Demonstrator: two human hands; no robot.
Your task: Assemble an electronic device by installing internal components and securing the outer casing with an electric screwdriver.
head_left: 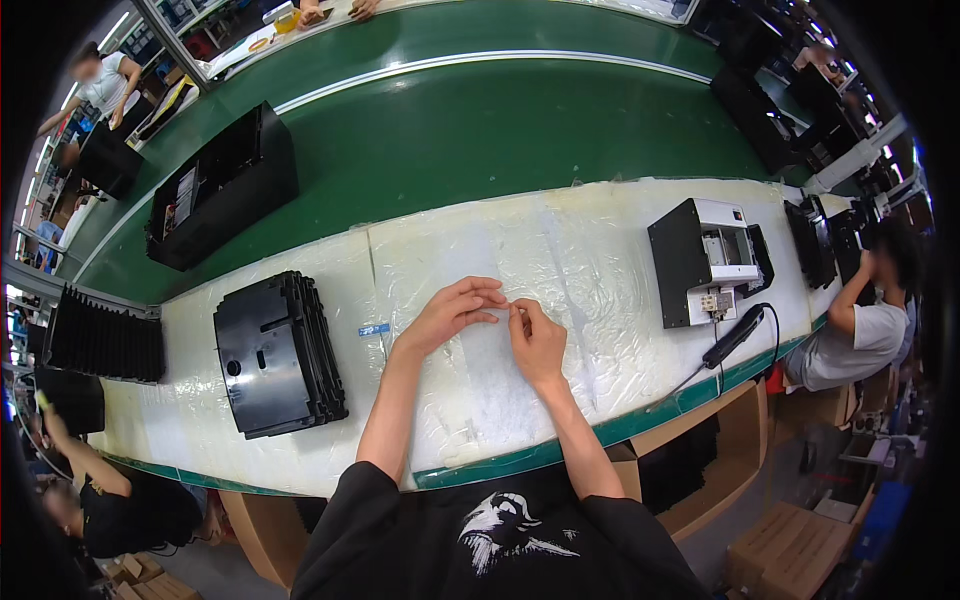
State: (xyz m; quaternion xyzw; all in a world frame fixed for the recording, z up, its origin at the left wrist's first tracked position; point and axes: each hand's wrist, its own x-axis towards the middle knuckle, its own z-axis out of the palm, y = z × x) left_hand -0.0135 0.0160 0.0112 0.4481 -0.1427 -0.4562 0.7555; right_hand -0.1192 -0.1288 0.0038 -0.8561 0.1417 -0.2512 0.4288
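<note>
Over the middle of the film-covered white work surface [470, 400], my two hands meet with their fingertips close together. My left hand [455, 315] has its fingers stretched out and slightly apart. Thumb and fingers of my right hand [538, 342] are pinched together beside the left fingertips; anything between them is too small to make out. Left of my left forearm lies a small blue strip [374, 330]. Farther left is a stack of black plastic panels [278, 355].
To the right stands a black-and-white boxy device [705, 262], with a black corded electric screwdriver [735, 337] in front. A black housing [225, 185] sits on the green conveyor [480, 130]. Ribbed black parts [105, 335] are stacked far left. Co-workers sit at both sides; open cartons [720, 460] stand below the edge.
</note>
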